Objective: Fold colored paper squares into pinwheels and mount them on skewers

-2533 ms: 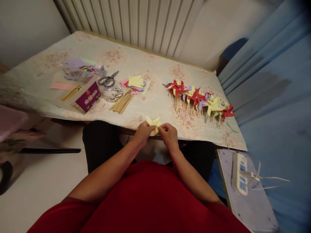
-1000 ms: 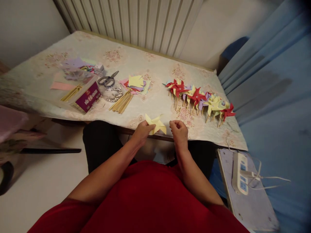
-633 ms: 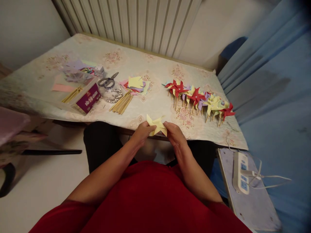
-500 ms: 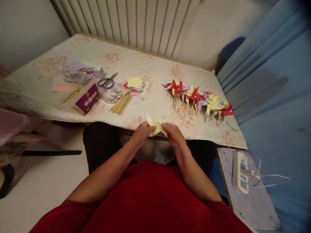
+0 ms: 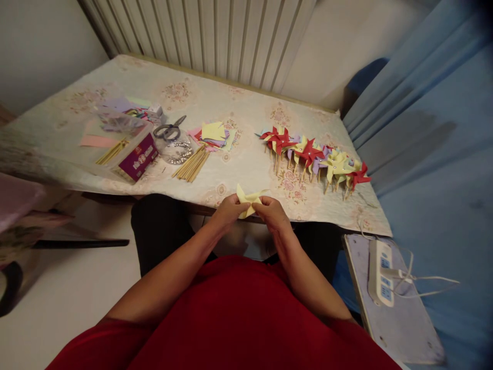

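Note:
Between both hands, at the table's front edge, is a yellow paper pinwheel (image 5: 249, 197) with its blades folded inward. My left hand (image 5: 230, 208) pinches its left side, thumb near the middle. My right hand (image 5: 271, 209) grips the right side, its thumb close to the left one. The fingers behind the paper are hidden. No stick shows on this pinwheel. A bundle of wooden sticks (image 5: 191, 163) lies to the left, below a pile of cut paper squares (image 5: 214, 134). On the right rest several finished pinwheels (image 5: 309, 152) in red, yellow and purple on sticks.
Scissors (image 5: 170, 129) lie behind a clear bag of metallic beads or pins (image 5: 177, 151). A plastic box with a purple label (image 5: 139, 158) holds more sticks. Paper scraps and bags (image 5: 123, 113) lie behind it. A power strip (image 5: 382, 272) with cords sits on a stand at right.
My right hand moved away from the pinwheel, then came back and took its right side. Its thumb has since slid in to the middle, beside the left thumb.

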### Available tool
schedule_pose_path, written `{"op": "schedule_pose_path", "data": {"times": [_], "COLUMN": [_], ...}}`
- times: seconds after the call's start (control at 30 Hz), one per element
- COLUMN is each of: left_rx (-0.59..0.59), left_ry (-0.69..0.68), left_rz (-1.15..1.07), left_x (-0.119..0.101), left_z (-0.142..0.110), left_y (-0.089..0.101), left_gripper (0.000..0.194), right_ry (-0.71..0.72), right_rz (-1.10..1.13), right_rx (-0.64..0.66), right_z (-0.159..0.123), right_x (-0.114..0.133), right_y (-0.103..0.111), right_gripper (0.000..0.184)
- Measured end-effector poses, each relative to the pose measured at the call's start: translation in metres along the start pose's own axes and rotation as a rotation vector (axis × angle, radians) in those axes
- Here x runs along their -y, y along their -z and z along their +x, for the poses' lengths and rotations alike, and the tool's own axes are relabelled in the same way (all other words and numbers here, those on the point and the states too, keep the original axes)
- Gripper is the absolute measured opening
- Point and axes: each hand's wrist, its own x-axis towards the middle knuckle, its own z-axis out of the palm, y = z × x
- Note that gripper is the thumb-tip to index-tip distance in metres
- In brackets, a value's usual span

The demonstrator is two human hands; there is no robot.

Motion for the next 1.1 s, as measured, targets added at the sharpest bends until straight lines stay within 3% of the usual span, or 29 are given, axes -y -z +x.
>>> {"op": "schedule_pose_path", "data": {"times": [0.37,0.63,0.77,0.93,1.1], "left_rx": [-0.007,0.012,0.019,0.025,0.076], "left_ry": [0.08,0.069,0.066,0.111,0.118], "left_rz": [-0.091,-0.106,-0.127,-0.173,-0.225], "left_x": [-0.001,0.008,0.005,-0.003,-0.008], "left_z": [0.001,0.017,0.03,0.052,0.084], "left_y": [0.002,0.016,0.027,0.04,0.051], "left_gripper": [0.023,0.025,0.026,0.023,0.022], "right_ry": [0.062,-0.005,-0.028,0.008,0.089], "right_rz": [-0.123,-0.025,0.08,0.073,-0.27], "right_rx": [0.011,-0.015,-0.018,-0.207,-0.417], "right_z": [0.006,0.015,0.023,0.041,0.057], "right_x": [-0.007,-0.005,-0.004,-0.017,-0.041], "right_y": [0.0,-0.012,-0.012,0.0,0.007], "right_gripper": [0.017,0.018,0.029,0.035,0.03]}}
